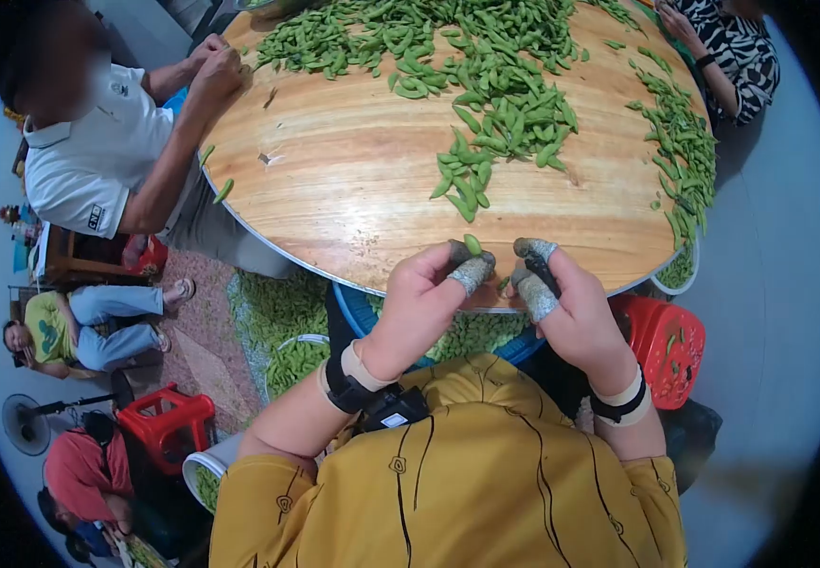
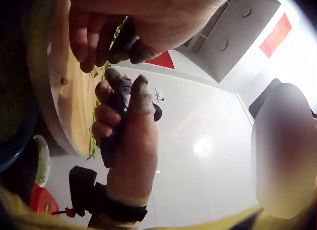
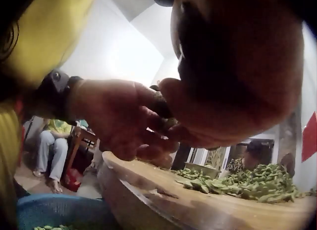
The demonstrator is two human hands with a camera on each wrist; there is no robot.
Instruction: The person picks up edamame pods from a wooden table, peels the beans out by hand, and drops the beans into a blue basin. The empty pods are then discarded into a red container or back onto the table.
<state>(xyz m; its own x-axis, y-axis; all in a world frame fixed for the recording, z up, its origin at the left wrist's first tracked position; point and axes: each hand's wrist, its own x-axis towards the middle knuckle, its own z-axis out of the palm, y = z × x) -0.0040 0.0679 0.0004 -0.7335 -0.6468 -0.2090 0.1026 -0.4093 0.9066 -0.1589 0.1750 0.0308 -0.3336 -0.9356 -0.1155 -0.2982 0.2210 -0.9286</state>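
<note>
Above wooden table (image 1: 334, 189), fingers (image 1: 472, 273) partly hidden

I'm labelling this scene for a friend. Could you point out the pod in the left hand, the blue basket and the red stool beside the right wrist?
Pod (image 1: 472, 244): head view, middle of its green side.
Blue basket (image 3: 64, 209): right wrist view, its wall.
Red stool (image 1: 644, 331): head view, bare seat.

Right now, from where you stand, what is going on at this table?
A person pinches a green pod in the left hand, while the right hand is close beside it, its fingertips covered. More pods are heaped on the wooden table, and a blue basket sits below its edge.
</note>
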